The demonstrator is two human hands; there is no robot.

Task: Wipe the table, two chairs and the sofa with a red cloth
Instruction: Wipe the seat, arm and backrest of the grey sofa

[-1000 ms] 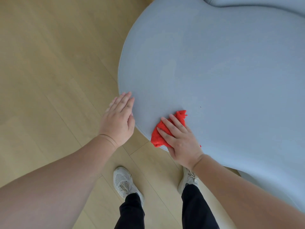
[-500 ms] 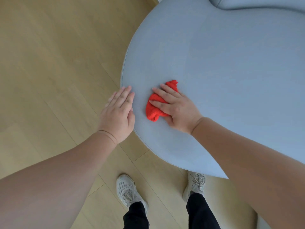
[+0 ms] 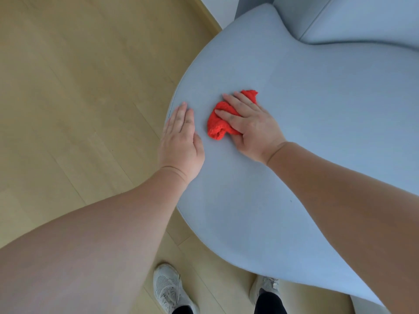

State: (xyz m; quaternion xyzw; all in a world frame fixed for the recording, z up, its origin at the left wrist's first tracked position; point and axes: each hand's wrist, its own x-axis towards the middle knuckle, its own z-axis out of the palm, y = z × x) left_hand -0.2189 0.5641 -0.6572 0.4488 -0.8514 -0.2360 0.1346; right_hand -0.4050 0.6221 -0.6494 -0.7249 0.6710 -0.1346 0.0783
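Since a second ago, the right hand (image 3: pixel 251 130) has carried the red cloth (image 3: pixel 218 124) from the near edge of the sofa (image 3: pixel 317 137) further onto the seat, close beside the left hand (image 3: pixel 180 141). Right fingers (image 3: pixel 235 102) lie straight and slightly apart, pressing the bunched cloth flat against the pale blue cushion; the thumb is hidden. Left hand rests palm down at the seat's left rim, fingers straight and together, holding nothing. Two white shoes (image 3: pixel 167 288) stand on the wooden floor (image 3: pixel 79 109) below.
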